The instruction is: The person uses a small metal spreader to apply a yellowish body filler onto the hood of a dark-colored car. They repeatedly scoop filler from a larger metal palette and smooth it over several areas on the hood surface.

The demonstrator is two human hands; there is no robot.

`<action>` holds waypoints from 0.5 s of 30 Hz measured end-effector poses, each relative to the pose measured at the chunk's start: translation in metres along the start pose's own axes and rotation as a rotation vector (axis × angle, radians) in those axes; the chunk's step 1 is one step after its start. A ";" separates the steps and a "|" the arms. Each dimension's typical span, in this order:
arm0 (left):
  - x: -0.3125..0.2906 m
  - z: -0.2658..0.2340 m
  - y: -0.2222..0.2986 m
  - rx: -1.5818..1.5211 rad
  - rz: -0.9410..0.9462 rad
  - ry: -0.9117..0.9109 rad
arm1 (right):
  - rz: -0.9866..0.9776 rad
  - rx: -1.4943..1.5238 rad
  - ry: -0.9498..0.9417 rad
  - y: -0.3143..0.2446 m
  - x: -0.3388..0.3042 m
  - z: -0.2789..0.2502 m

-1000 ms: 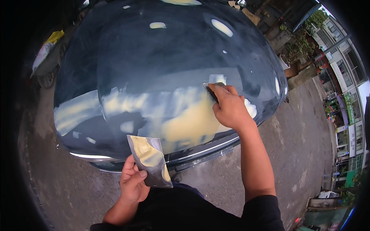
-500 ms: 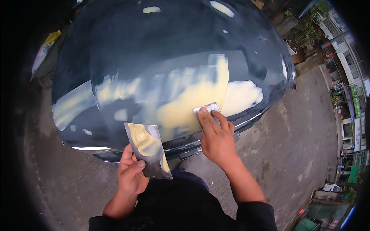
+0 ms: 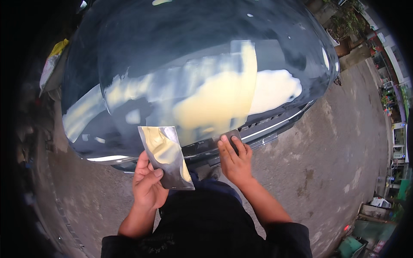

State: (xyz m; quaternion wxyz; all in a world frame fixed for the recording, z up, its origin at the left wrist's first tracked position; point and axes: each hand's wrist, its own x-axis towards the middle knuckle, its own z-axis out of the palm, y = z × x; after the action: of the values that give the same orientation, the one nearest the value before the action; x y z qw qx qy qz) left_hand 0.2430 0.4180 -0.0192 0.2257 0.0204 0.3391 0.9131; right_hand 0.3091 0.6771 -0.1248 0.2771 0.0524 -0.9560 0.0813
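My left hand (image 3: 148, 180) grips a flat dark metal plate (image 3: 174, 174) by its lower left side, thumb on its face. Pale yellow body filler (image 3: 159, 144) is heaped on that plate. With the fingers of my right hand (image 3: 236, 161) I press a flat metal spreader (image 3: 233, 138) at the near edge of a dark car's hood (image 3: 172, 34). A broad yellow filler coat (image 3: 215, 101) covers the panel beyond my hands, streaky toward the left. To its right lies a whiter filler patch (image 3: 275, 91).
Below the hood edge runs the car's grille and bumper (image 3: 266, 131). Grey concrete ground (image 3: 309, 167) surrounds the car. A yellow and white bag (image 3: 52, 64) is at the far left. Potted plants (image 3: 346, 21) stand at the far right.
My right hand has drawn the spreader toward me over the filler, down to the hood's near edge. The left hand still holds the loaded plate, and the view has shifted slightly.
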 end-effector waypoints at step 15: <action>-0.001 0.033 -0.026 0.025 0.011 0.035 | 0.061 0.987 -0.197 -0.022 0.001 -0.083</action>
State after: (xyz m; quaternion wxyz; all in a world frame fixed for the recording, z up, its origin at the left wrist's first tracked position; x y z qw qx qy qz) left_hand 0.2602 0.4547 -0.0102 0.2145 0.0091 0.3544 0.9101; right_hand 0.3542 0.6711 -0.0523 0.1251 0.1566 -0.8262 0.5265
